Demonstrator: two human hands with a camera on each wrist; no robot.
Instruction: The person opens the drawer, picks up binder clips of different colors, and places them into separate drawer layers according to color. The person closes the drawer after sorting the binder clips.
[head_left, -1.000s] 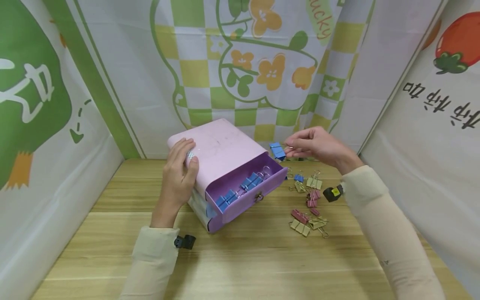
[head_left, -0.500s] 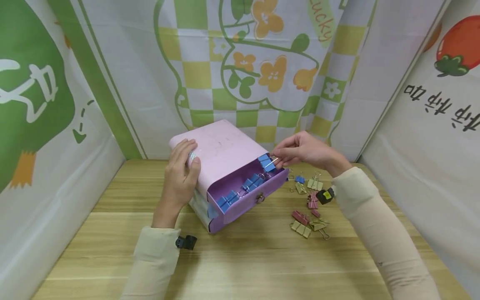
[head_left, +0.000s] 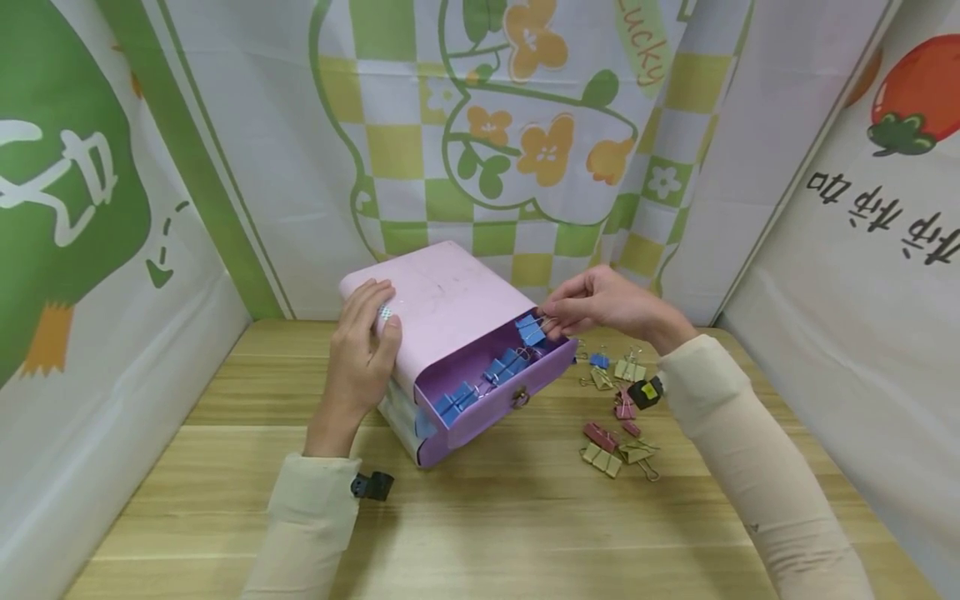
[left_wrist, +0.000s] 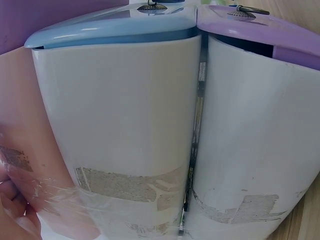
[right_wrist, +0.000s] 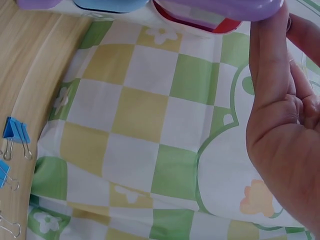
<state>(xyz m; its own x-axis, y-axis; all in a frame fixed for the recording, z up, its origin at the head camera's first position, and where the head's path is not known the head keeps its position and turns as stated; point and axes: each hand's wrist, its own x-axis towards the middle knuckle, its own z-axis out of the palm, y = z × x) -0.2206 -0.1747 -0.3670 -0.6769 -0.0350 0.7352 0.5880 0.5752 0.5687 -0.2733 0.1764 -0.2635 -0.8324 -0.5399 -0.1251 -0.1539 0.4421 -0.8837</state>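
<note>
Pinches blue binder clip [head_left: 530,331] in right hand [head_left: 603,304]; now lowered from outside to mouth of pulled-out purple drawer [head_left: 487,418], suggesting placement, release pending. Rests left hand [head_left: 360,346], unclenched, on pink box [head_left: 442,292].

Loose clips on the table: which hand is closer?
The right hand, pinching a blue clip at the open drawer, just beyond the loose clips; the left hand rests farther off on the pink box.
</note>
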